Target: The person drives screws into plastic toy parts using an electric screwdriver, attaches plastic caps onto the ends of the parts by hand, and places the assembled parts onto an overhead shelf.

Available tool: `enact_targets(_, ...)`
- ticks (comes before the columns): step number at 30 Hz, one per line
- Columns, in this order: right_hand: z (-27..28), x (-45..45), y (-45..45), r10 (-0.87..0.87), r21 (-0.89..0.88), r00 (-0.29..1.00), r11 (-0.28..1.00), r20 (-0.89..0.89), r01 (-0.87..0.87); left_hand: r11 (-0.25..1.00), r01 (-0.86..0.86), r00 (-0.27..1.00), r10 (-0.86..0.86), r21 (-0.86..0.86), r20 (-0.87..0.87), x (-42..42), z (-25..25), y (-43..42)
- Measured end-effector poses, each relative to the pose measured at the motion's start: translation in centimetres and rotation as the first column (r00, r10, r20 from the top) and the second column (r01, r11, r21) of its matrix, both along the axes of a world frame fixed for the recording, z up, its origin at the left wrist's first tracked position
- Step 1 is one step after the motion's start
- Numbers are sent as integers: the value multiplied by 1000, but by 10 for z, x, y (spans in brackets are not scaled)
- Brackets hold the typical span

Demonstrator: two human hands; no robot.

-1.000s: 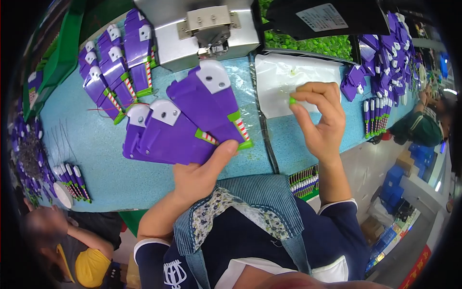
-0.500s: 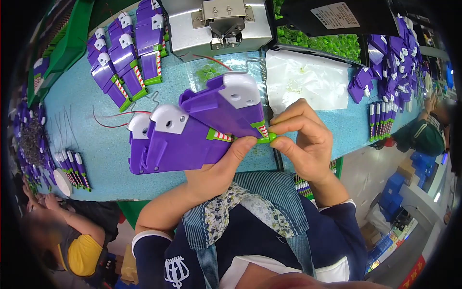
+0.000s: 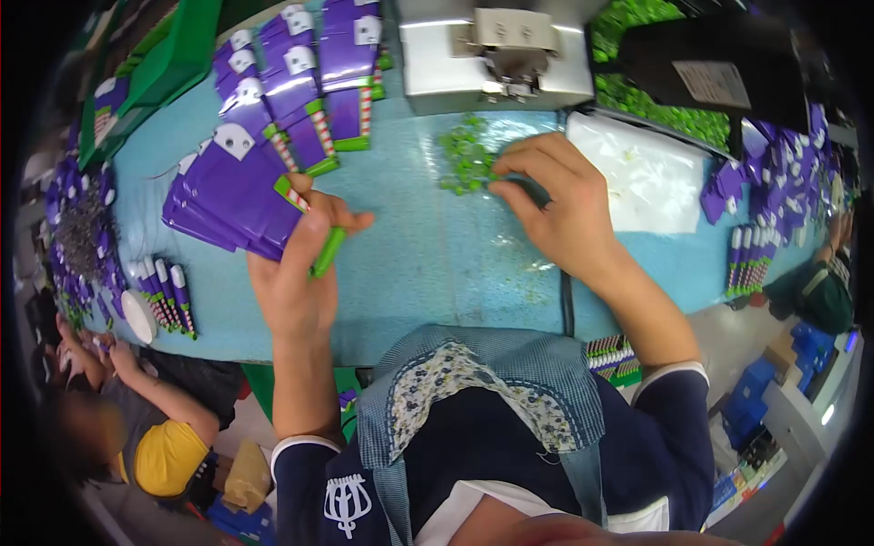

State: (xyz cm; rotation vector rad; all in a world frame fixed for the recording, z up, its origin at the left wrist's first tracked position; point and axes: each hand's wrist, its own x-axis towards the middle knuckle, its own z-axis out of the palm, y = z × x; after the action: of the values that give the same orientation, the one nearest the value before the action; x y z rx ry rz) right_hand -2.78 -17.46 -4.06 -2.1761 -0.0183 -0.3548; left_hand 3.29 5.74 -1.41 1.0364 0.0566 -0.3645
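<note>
My left hand (image 3: 305, 250) grips a fanned stack of purple toy wings (image 3: 232, 196) with white corner pieces, red-and-white stripes and green ends. Its thumb presses on the near wing, and a green end sticks out below the fingers. At the right edge of a small heap of green plastic pieces (image 3: 466, 155) is my right hand (image 3: 564, 205). Thumb and forefinger are nearly together there, with green showing at their tips; the exact piece between them is hard to make out.
More purple wings (image 3: 296, 91) lie in rows at the back left. A metal machine (image 3: 496, 59) stands at the back centre, beside a bin of green pieces (image 3: 660, 55). A white plastic sheet (image 3: 637, 173) lies at right. A co-worker (image 3: 168, 428) sits at lower left.
My right hand has let go of the wing's green end and moved up to the green heap. My left hand has carried the wings left. The view has shifted.
</note>
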Motion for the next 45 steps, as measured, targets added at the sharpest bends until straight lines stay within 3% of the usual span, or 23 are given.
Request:
enact_targets(2, -5, 3, 2, 30, -234, 999, 972, 35, -21, 944, -157, 984, 125, 291, 126, 17, -5, 15)
enact_targets(3, -7, 4, 2, 40, -267, 998, 963, 50, -25, 876, -216, 968, 136, 432, 208, 29, -8, 21)
enact_targets(4, -8, 5, 5, 51, -256, 997, 966, 56, -35, 868, -229, 966, 145, 441, 216, 39, -9, 26)
enact_targets(5, -8, 4, 6, 13, -231, 998, 973, 61, 1, 620, -283, 954, 104, 732, 281, 47, -8, 29)
enact_targets(6, -7, 1, 7, -30, -211, 998, 977, 63, 42, 284, -319, 946, 38, 904, 321, 53, -8, 30)
enact_targets(8, 3, -4, 6, -54, -125, 998, 991, -27, 50, 244, -337, 934, -36, 909, 356, 56, -5, 23)
enact_targets(10, 11, -10, 5, -142, 84, 984, 985, -110, 152, 98, -364, 915, -150, 926, 375, 55, -15, 22)
enact_targets(11, 11, -13, 3, -149, 81, 983, 984, -109, 158, 135, -347, 926, -105, 928, 362, 55, -15, 21)
enact_targets(12, 9, -18, 0, -125, 255, 987, 956, -98, 147, 140, -347, 925, -110, 927, 363, 54, -19, 24)
enact_targets(13, 9, -23, -3, -104, 422, 991, 898, -82, 129, 319, -338, 937, 24, 885, 349, 53, -26, 30)
enact_targets(14, 12, -28, -5, -114, 419, 990, 898, -80, 137, 487, -339, 940, 150, 805, 305, 51, -32, 35)
enact_targets(15, 17, -34, -7, -77, 503, 989, 854, -129, 132, 615, -370, 922, 152, 696, 356, 47, -34, 37)
enact_targets(16, 21, -40, -9, -34, 582, 984, 802, -175, 132, 621, -360, 925, 143, 696, 351, 39, -24, 28)
enact_targets(18, 26, -47, -10, -5, 533, 983, 840, -181, 102, 923, -287, 929, 204, 255, 308, 15, -3, -2)
enact_targets(20, 29, -51, -7, 32, 481, 982, 875, -189, 64, 992, -107, 976, 93, 62, 199, -15, 2, -19)
enact_targets(22, 29, -51, 4, 5, 493, 1000, 870, 4, -6, 1000, 9, 998, -10, 17, 69, -39, 5, -41)
enact_targets(24, 29, -54, 12, -18, 512, 998, 859, 55, -12, 957, 198, 978, -207, 213, 21, -47, 3, -50)
enact_targets(27, 34, -54, 19, -8, 274, 992, 961, 123, -26, 961, 263, 960, -253, 81, -123, -56, 2, -62)
enact_targets(33, 37, -54, 18, -17, 137, 991, 991, 133, -1, 963, 231, 939, -258, -135, -228, -56, 0, -64)
enact_targets(38, 40, -58, 5, -6, 103, 991, 995, 135, -8, 959, 267, 939, -281, -93, -200, -60, -1, -68)
enact_targets(40, 41, -60, -12, -75, -26, 987, 997, 140, 79, 954, 295, 940, -298, -44, -168, -59, -5, -63)
enact_targets(43, 30, -62, -51, -269, -404, 960, 872, 75, 276, 981, 195, 979, -195, -6, -66, -59, -20, -53)
enact_targets(45, 23, -62, -61, -282, -512, 957, 813, 69, 276, 975, 221, 972, -221, -4, -83, -56, -19, -52)
